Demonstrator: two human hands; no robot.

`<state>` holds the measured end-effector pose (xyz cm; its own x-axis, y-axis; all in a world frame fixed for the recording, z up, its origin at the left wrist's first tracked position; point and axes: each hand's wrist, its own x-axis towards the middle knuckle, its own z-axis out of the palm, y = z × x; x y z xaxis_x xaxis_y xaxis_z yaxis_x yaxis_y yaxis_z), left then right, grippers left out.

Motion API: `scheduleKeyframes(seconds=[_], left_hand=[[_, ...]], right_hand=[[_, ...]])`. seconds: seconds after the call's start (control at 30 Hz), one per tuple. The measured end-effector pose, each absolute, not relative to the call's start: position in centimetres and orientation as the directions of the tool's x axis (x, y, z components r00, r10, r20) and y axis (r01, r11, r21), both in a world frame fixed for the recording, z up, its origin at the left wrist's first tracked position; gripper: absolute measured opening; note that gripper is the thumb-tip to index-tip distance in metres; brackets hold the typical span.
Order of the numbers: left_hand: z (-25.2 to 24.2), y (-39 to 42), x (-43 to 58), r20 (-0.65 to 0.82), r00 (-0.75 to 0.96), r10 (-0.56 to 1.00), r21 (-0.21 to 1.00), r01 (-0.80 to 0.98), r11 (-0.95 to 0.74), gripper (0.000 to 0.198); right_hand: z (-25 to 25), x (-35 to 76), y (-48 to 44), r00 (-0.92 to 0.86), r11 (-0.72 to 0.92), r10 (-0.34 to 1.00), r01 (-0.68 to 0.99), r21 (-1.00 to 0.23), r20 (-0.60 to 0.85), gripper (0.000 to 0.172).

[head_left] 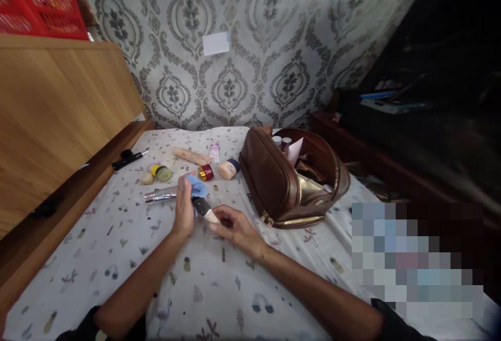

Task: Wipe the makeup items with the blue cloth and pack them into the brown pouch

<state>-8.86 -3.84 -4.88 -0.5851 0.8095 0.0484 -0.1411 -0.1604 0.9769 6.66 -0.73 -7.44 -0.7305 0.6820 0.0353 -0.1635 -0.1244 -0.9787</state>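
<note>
My right hand grips the pale lower end of a small foundation bottle with a black cap, held tilted. Against the capped end is a light blue cloth, which my left hand holds; its fingers are partly hidden. A shiny silver-pink tube lies just left of that hand. Beyond the hands lie a red jar, a beige bottle with a dark blue cap, a yellow-green container, a beige tube and a small pink tube.
An open brown cosmetic bag holding several items stands at the right. Black items lie by the wooden cabinet at the left, under a red basket. A patterned wall closes the back.
</note>
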Motion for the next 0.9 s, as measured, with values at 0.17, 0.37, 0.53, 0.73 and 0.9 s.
scheduleKeyframes(seconds=[0.17,0.37,0.53,0.73,0.9], left_hand=[[-4.58,-4.23,-8.03,0.282,-0.598,0.75,0.959,0.185,-0.213,0.053],[-4.72,-4.36,-7.82,0.295,-0.577,0.762,0.953,0.235,-0.191,0.05],[-4.96,-4.29,-8.04,0.46,-0.48,0.747,0.874,0.393,-0.285,0.037],[-5.29,-4.11,-8.39,0.599,-0.241,0.764,0.71,0.601,-0.367,0.032],[-4.87,-4.53,-8.45,0.587,-0.14,0.798,0.695,0.592,-0.408,0.026]], right_hand=[[-7.27,6.66,-0.67,-0.767,-0.324,0.641,-0.235,-0.917,-0.03,0.044],[-7.11,6.47,-0.93,-0.762,-0.424,0.646,-0.303,-0.853,-0.05,0.045],[-6.95,6.41,-0.91,-0.75,-0.48,0.66,-0.369,-0.796,-0.051,0.047],[-6.83,6.5,-0.46,-0.709,-0.506,0.703,-0.441,-0.741,-0.058,0.05],[-6.55,6.62,0.02,-0.654,-0.455,0.756,-0.496,-0.739,-0.028,0.049]])
